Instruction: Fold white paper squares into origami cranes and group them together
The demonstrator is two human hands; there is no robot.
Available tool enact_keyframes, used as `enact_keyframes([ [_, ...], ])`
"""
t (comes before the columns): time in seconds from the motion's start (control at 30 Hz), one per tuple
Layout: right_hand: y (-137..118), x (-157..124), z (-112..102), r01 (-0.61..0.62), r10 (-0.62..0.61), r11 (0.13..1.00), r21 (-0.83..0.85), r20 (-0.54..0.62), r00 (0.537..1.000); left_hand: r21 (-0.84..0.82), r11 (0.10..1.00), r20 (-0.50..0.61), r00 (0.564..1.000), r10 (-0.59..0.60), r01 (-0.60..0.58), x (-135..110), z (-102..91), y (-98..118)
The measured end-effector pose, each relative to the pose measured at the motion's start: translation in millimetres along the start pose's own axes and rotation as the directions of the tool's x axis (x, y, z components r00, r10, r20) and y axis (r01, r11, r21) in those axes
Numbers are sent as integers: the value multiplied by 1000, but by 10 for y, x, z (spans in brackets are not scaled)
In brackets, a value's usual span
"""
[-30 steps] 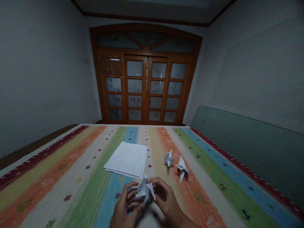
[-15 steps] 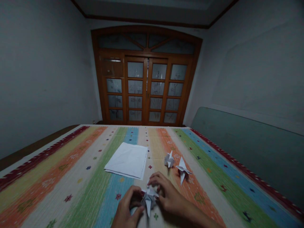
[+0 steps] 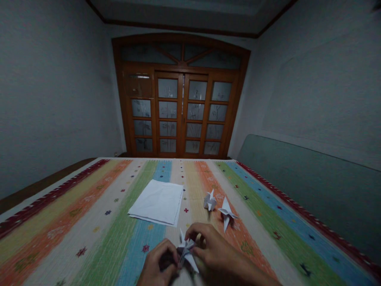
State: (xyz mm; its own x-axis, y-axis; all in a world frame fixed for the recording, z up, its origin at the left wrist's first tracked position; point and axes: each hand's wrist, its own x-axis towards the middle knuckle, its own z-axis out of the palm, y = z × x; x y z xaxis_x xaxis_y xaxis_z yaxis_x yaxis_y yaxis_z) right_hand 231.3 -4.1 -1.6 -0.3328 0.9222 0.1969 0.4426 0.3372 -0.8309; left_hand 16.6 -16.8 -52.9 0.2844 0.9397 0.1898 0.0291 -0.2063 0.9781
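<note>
Between my two hands is a white folded-paper origami piece point(image 3: 187, 251) with several pointed flaps, held just above the tablecloth near the front. My left hand point(image 3: 160, 260) pinches its left side between thumb and fingers. On the other side, my right hand point(image 3: 205, 244) grips a flap, thumb below and fingers curled above. My fingertips cover parts of the folds. Beyond my right hand lie two finished-looking paper shapes of a similar kind: a smaller origami piece point(image 3: 210, 201) and a longer, pointed origami piece point(image 3: 227, 214).
A stack of white square paper sheets point(image 3: 157, 202) lies left of centre on the striped tablecloth point(image 3: 98, 222). Along the right side of the table runs a grey-green panel point(image 3: 297, 174). Wooden doors with glass panes point(image 3: 181, 115) stand beyond the far edge.
The origami piece has turned between my hands, its lower point swinging to the right and another point now showing at the top. My fingers have shifted on it. The view has moved slightly.
</note>
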Motion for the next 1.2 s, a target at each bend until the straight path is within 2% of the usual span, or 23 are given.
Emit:
enact_keyframes([
  [0.07,3,14,-36,-18,18,1000,-14,-28,999,5,1000,10,1000,4,-4,7,-6,0],
  [0.13,-17,60,-114,2,-1,998,-59,22,1000,10,1000,11,1000,-5,5,13,-13,8],
  [0.2,-42,126,-222,34,-34,993,-110,4,999,16,1000,19,1000,-17,16,17,-22,13],
  [0.43,-88,306,-749,131,-146,984,-124,-119,982,79,997,45,999,-22,18,-4,-62,-5],
  [0.57,-12,381,-1144,71,-130,974,-215,-277,952,115,993,40,999,-9,4,0,-85,17],
  [0.8,409,432,-1718,-76,-85,944,-321,-458,885,125,992,34,999,-12,7,6,-85,38],
  [0.97,675,409,-1880,-160,-39,911,-380,-466,884,148,989,42,999,15,-21,-6,-88,27],
  [1.2,949,383,-1883,-205,15,886,-415,-417,909,137,990,58,998,23,-30,-3,-94,1],
])
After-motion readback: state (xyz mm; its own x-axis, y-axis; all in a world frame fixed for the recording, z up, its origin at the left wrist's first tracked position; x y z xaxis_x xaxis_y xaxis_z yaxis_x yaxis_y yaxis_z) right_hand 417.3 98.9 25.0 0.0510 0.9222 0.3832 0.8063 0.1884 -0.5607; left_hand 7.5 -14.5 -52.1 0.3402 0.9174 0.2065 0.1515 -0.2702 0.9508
